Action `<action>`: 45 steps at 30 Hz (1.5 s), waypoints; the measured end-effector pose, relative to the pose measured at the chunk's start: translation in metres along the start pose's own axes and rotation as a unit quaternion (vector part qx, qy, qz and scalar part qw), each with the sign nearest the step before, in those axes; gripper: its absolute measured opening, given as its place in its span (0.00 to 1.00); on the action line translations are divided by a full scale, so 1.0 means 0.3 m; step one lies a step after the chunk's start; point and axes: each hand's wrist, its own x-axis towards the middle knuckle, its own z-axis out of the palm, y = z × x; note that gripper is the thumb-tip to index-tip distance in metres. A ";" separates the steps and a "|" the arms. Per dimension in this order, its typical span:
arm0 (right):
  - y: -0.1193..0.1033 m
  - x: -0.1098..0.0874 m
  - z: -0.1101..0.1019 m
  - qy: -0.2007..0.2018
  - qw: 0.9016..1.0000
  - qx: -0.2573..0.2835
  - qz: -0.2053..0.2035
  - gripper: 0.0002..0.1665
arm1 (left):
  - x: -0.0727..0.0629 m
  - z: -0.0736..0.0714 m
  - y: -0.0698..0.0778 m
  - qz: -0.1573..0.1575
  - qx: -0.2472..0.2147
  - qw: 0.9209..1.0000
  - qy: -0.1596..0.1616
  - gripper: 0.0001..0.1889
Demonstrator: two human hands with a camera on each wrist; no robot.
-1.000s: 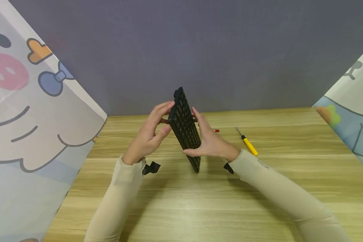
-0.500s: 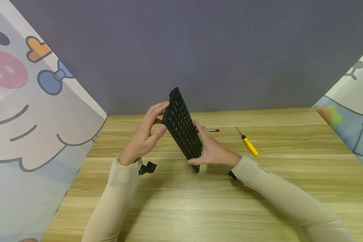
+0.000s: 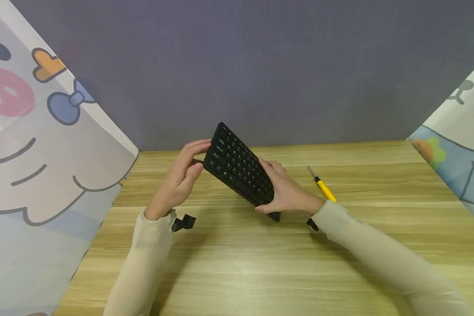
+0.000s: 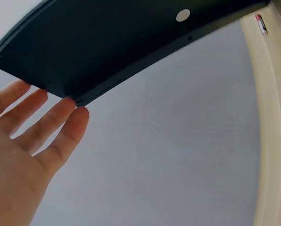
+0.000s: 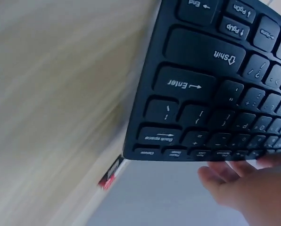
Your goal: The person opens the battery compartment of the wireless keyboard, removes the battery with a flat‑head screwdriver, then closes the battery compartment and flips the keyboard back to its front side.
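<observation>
A black keyboard [image 3: 241,169] is held above the table, its keys facing the head camera and its left end raised. My left hand [image 3: 177,180] holds that raised end, fingertips along the short edge and thumb at the near corner. From the left wrist view, the fingertips touch the edge of the keyboard's dark underside [image 4: 112,42], which bears a round pale spot. My right hand [image 3: 286,191] grips across the lower right part, thumb on the near long edge, fingers at the far one. In the right wrist view, the fingers [image 5: 220,172] meet the function-key edge.
A yellow-handled screwdriver [image 3: 325,191] lies on the wooden table [image 3: 237,267], right of my right hand. Behind that hand lies a small red-ended battery [image 4: 261,24], mostly hidden in the head view. A grey panel [image 3: 260,66] stands at the back, with cartoon-printed sheets [image 3: 71,184] at the sides.
The keyboard has turned from nearly edge-on to showing its keys and is less steep. My left hand has moved left and slightly down; the right has shifted right with its end.
</observation>
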 end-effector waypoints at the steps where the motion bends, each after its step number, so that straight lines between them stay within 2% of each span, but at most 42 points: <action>1: 0.003 -0.003 -0.007 -0.003 1.000 -0.009 0.002 0.76 | -0.007 -0.003 -0.008 -0.010 0.009 1.000 -0.007 0.21; 3: 0.011 -0.010 -0.021 -0.015 1.000 -0.022 0.007 0.76 | -0.025 -0.010 -0.036 -0.026 0.028 0.999 -0.025 0.20; 7: 0.024 -0.022 -0.045 -0.049 0.998 -0.040 0.015 0.76 | -0.069 -0.024 -0.126 -0.050 0.045 0.996 -0.064 0.25; 11: 0.039 -0.029 -0.053 -0.074 0.995 -0.070 0.022 0.76 | -0.106 -0.027 -0.187 -0.111 0.056 0.986 -0.106 0.25; 13: 0.047 -0.029 -0.051 -0.082 0.993 -0.085 0.027 0.76 | -0.120 -0.017 -0.210 -0.159 0.061 0.977 -0.131 0.26; 17: 0.069 -0.025 -0.042 -0.106 0.987 -0.112 0.039 0.74 | -0.136 0.026 -0.256 -0.244 0.062 0.951 -0.180 0.28; 19: 0.079 -0.020 -0.038 -0.118 0.984 -0.123 0.042 0.74 | -0.140 0.051 -0.277 -0.275 0.061 0.939 -0.196 0.29; 21: 0.088 -0.013 -0.036 -0.130 0.982 -0.131 0.044 0.73 | -0.144 0.074 -0.299 -0.294 0.060 0.932 -0.203 0.30; 27: 0.101 0.006 -0.043 -0.171 0.974 -0.137 0.057 0.71 | -0.156 0.121 -0.345 -0.314 0.064 0.919 -0.231 0.30; 33: 0.109 0.012 -0.048 -0.194 0.969 -0.142 0.063 0.71 | -0.162 0.147 -0.358 -0.319 0.083 0.906 -0.266 0.34; 38: 0.114 0.007 -0.049 -0.195 0.967 -0.150 0.069 0.72 | -0.158 0.155 -0.355 -0.322 0.067 0.902 -0.279 0.37; 45: 0.119 -0.014 -0.037 -0.173 0.972 -0.151 0.056 0.72 | -0.158 0.154 -0.355 -0.321 0.063 0.901 -0.287 0.38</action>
